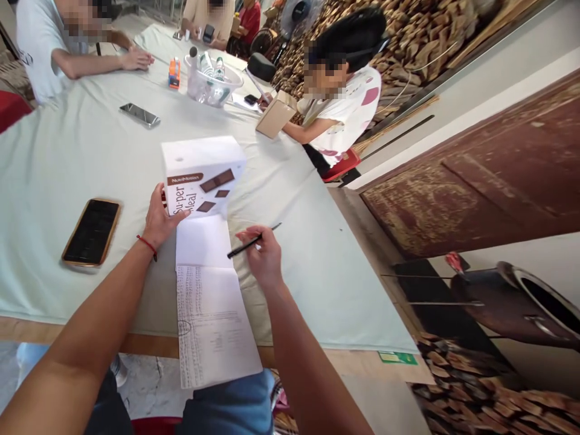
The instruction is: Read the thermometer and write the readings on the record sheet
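My left hand [162,214] is closed on the near left edge of a white box [203,154] with brown lettering and chocolate pieces printed on its side. Below it lies an open notebook [215,338], its lower page covered in rows of small writing and hanging past the table edge. The upper page is blank where it shows. In my right hand [263,257] is a black pen [244,247], held between the fingers to the right of the notebook, its tip just off the paper.
On the cloth-covered table [326,260] lie a phone in an orange-brown case [92,232] and a silver phone [139,114]. Farther back stand a clear basin of bottles [212,81], an orange item [174,73] and a cardboard box [276,113]. Other people sit around the table.
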Available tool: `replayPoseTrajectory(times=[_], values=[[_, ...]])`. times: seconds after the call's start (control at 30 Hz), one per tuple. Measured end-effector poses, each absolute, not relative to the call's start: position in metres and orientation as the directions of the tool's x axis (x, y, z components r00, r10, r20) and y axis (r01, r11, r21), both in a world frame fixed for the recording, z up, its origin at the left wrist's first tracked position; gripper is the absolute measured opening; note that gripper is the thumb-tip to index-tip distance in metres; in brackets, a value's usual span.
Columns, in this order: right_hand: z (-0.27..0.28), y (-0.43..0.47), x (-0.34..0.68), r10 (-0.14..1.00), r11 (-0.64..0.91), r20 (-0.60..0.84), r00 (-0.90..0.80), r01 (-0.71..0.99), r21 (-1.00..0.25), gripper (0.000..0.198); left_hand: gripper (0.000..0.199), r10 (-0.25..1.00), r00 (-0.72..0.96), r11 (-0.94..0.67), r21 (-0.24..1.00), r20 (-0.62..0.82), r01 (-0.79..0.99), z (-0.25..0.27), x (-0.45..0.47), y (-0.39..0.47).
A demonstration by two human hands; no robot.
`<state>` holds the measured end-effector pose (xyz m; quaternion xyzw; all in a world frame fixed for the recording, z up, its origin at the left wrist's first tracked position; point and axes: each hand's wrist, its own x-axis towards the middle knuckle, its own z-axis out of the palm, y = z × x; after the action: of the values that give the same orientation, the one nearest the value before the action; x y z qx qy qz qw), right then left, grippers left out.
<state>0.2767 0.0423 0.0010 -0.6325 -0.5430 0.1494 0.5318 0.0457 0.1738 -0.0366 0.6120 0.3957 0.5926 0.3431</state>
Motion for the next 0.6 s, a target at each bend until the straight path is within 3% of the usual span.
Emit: replayPoseTrajectory(times=[0.13,0.2,0.4,0.6], values=[[-0.007,0.092,0.278,0.898,-0.099,0.22,0.38,0.663,-0.742,0.024,0.091,0.877,-0.16,-0.456,0.89,0.453,0.02,-0.032,0.042,0.173],[-0.013,0.115,0.277,0.896,-0.155,0.195,0.398,0.693,-0.704,0.027,0.093,0.862,-0.234,-0.458,0.889,0.451,0.023,-0.032,0.04,0.173],[-0.025,0.155,0.274,0.96,-0.073,0.144,0.242,0.707,-0.703,0.038,0.096,0.833,-0.341,-0.462,0.887,0.435,0.004,-0.035,0.041,0.174],[-0.016,0.169,0.285,0.993,-0.05,0.069,0.097,0.866,-0.497,0.045,0.098,0.864,-0.319,-0.412,0.911,0.39,-0.002,-0.04,0.046,0.171]])
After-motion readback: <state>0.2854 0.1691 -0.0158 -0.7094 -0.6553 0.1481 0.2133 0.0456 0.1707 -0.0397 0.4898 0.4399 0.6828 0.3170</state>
